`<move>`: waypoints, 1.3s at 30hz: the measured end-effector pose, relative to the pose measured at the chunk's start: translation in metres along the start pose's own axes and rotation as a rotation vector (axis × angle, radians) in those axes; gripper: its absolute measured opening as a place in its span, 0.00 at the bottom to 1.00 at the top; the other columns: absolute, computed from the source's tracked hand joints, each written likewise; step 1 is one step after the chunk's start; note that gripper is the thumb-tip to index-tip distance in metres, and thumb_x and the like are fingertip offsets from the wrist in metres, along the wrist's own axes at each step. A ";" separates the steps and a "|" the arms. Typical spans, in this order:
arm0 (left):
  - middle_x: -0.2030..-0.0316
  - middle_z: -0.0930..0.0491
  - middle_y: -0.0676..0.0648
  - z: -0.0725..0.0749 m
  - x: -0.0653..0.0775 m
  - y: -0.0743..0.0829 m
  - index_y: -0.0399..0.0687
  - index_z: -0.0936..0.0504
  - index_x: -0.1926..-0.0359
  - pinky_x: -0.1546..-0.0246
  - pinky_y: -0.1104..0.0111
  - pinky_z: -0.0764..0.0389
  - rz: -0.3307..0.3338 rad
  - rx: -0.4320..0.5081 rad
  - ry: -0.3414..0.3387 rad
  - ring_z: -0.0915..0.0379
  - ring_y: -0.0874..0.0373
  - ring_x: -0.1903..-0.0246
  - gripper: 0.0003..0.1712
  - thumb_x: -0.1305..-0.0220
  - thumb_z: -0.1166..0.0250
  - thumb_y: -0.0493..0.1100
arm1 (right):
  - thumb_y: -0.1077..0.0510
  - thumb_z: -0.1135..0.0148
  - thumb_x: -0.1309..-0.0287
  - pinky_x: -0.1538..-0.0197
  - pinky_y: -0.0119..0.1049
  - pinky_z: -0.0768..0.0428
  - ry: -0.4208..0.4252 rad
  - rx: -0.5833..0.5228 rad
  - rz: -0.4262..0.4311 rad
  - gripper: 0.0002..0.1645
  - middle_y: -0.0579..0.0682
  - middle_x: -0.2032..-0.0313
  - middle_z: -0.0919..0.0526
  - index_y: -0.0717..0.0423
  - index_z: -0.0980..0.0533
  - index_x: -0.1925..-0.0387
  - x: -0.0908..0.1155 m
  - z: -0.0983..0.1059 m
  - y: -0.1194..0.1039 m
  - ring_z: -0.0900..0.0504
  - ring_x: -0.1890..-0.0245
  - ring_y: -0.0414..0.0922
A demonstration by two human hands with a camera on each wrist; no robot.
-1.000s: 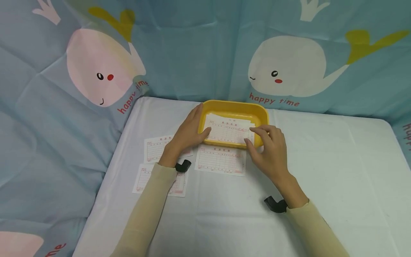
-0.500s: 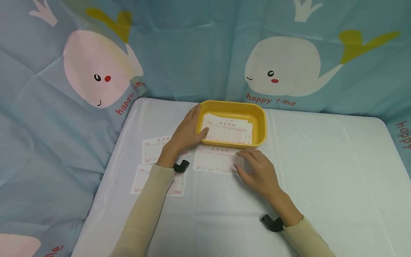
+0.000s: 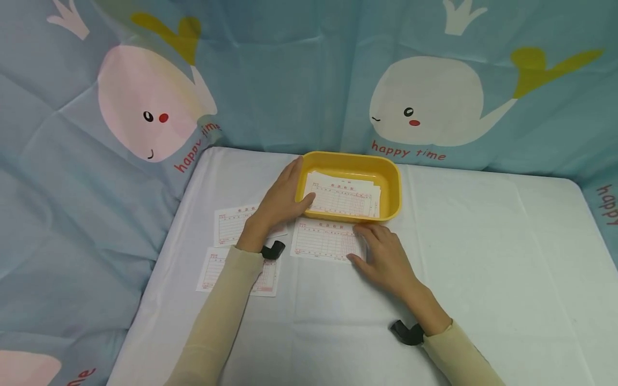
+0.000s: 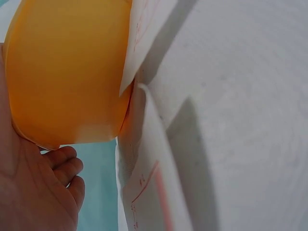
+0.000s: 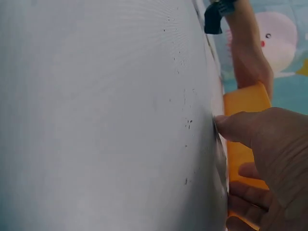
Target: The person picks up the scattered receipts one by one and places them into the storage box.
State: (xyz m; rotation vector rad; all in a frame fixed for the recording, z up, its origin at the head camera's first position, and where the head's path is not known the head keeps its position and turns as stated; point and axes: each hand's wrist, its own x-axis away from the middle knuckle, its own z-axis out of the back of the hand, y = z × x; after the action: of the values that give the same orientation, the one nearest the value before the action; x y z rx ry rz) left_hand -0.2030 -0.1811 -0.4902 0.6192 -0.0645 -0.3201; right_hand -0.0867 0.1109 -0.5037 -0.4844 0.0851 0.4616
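Note:
A yellow plastic tray point(image 3: 351, 156) stands near the table's back edge with a pile of printed paper slips point(image 3: 340, 195) inside. My left hand point(image 3: 282, 195) holds the tray's left end, thumb over the front rim and fingers along the outer side. Just in front of the tray lies a single red-printed slip point(image 3: 323, 239). Over that slip's right end rests my right hand point(image 3: 383, 257), thumb at the near edge and fingertips towards the far edge, spread apart. The right wrist view shows the thumb point(image 5: 233, 126) low at the table surface; whether it pinches the paper is hidden.
Two more printed slips, an upper one point(image 3: 229, 225) and a lower one point(image 3: 212, 265), lie at the left, partly under the left forearm. White cloth point(image 3: 483, 257) covers the table. A blue whale-print curtain point(image 3: 289, 69) hangs behind and at the left.
My right hand has left the slips in the tray and come down towards me onto the slip in front, its thumb lowering to the near edge. The left hand stays on the tray.

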 end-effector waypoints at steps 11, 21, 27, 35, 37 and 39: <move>0.13 0.57 0.47 -0.003 0.000 0.000 0.52 0.64 0.13 0.15 0.53 0.45 0.010 -0.001 -0.005 0.55 0.51 0.15 0.56 0.27 0.42 0.62 | 0.43 0.15 0.52 0.41 0.54 0.28 -0.054 -0.038 -0.090 0.50 0.59 0.44 0.20 0.58 0.25 0.30 -0.002 0.001 -0.001 0.25 0.45 0.57; 0.13 0.58 0.47 -0.003 -0.002 0.000 0.52 0.65 0.13 0.15 0.54 0.46 0.001 -0.009 -0.005 0.56 0.51 0.15 0.56 0.27 0.43 0.62 | 0.44 0.22 0.44 0.49 0.50 0.31 -0.040 0.004 -0.121 0.39 0.59 0.52 0.22 0.55 0.21 0.34 -0.002 0.001 -0.002 0.27 0.52 0.56; 0.13 0.58 0.48 -0.002 -0.001 0.000 0.53 0.66 0.13 0.15 0.54 0.47 -0.002 -0.010 -0.002 0.57 0.52 0.15 0.56 0.27 0.43 0.62 | 0.46 0.15 0.53 0.43 0.55 0.29 -0.060 -0.059 -0.190 0.39 0.61 0.47 0.22 0.57 0.19 0.41 -0.002 0.004 -0.002 0.26 0.48 0.58; 0.13 0.59 0.50 -0.002 -0.001 -0.001 0.54 0.66 0.13 0.15 0.53 0.47 0.010 -0.011 -0.003 0.57 0.52 0.14 0.56 0.27 0.43 0.62 | 0.47 0.10 0.61 0.38 0.56 0.33 -0.181 -0.161 -0.281 0.38 0.55 0.51 0.20 0.54 0.21 0.50 -0.005 0.011 -0.003 0.25 0.47 0.54; 0.13 0.58 0.50 -0.002 -0.001 -0.001 0.54 0.66 0.13 0.15 0.54 0.47 0.010 -0.008 -0.001 0.57 0.53 0.15 0.56 0.27 0.42 0.62 | 0.49 0.11 0.59 0.39 0.55 0.33 -0.194 -0.170 -0.280 0.37 0.52 0.52 0.18 0.54 0.21 0.49 -0.005 0.012 -0.004 0.24 0.50 0.52; 0.13 0.58 0.50 -0.002 -0.001 -0.001 0.54 0.66 0.13 0.15 0.54 0.47 0.010 -0.005 0.000 0.57 0.53 0.15 0.56 0.27 0.42 0.62 | 0.51 0.13 0.56 0.40 0.55 0.32 -0.193 -0.179 -0.275 0.34 0.51 0.54 0.15 0.54 0.21 0.48 -0.006 0.012 -0.004 0.22 0.54 0.50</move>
State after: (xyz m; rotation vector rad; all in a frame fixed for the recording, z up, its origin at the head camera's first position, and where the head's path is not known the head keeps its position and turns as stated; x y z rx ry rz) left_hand -0.2034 -0.1802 -0.4921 0.6139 -0.0671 -0.3100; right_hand -0.0900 0.1105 -0.4904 -0.6149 -0.2084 0.2445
